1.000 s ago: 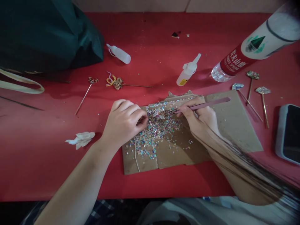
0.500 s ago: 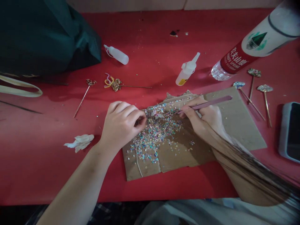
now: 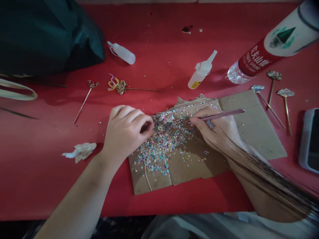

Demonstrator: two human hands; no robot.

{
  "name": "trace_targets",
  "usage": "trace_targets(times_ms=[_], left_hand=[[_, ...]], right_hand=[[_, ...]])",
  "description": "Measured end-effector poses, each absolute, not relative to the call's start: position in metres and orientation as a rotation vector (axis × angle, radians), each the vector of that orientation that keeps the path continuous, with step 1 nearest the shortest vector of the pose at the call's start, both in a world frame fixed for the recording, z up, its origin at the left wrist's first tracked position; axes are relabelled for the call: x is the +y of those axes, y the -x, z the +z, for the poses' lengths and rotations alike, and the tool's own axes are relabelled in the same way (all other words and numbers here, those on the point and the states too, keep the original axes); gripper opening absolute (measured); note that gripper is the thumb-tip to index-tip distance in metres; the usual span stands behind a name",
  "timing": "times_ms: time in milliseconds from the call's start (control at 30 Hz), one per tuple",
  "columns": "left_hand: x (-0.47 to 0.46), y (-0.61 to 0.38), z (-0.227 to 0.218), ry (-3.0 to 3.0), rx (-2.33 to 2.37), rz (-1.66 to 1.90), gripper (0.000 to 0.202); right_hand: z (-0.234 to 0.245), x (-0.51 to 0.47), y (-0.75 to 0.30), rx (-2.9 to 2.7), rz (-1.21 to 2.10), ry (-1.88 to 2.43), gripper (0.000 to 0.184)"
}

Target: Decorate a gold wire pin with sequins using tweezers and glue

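Pink tweezers [image 3: 224, 114] slant through my right hand [image 3: 215, 127], which is closed on them, thumb and fingertips near the tips. Those tips point down at a heap of multicoloured sequins or shell flakes [image 3: 161, 142]. The pile is spread over a flat piece of brown cardboard [image 3: 199, 169]. At the left edge of the heap my left hand [image 3: 127, 127] is closed in a pinch, and what its fingertips hold is hidden. A thin white string [image 3: 147, 171] runs from below that hand across the cardboard.
Two small squeeze bottles, one lying [image 3: 122, 53] and one upright [image 3: 200, 71], are beyond the cardboard. Decorated hairpins lie left [image 3: 92, 85] and right [image 3: 285, 93]. A water bottle [image 3: 258, 58], a phone [image 3: 309, 142], a crumpled tissue [image 3: 81, 152] and a dark green bag [image 3: 50, 36] surround the red table.
The view has shifted slightly. Both hands keep nearly the same pose over the sequins, and the tweezers have tilted a little flatter.
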State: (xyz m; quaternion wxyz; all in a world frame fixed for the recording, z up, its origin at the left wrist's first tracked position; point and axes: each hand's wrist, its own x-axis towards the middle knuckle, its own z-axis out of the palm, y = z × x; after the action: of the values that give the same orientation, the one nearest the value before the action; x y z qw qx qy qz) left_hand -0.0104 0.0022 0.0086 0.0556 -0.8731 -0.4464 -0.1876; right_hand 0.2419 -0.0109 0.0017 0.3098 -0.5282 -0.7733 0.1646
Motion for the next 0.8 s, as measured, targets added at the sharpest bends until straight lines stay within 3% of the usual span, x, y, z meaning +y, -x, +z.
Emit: trace_targets(times_ms=[800], left_hand=[[0.0025, 0.0115, 0.0073, 2.656, -1.37, -0.587, 0.006]], right_hand=[[0.005, -0.0113, -0.2389, -1.994, 0.465, 1.498, 0.019]])
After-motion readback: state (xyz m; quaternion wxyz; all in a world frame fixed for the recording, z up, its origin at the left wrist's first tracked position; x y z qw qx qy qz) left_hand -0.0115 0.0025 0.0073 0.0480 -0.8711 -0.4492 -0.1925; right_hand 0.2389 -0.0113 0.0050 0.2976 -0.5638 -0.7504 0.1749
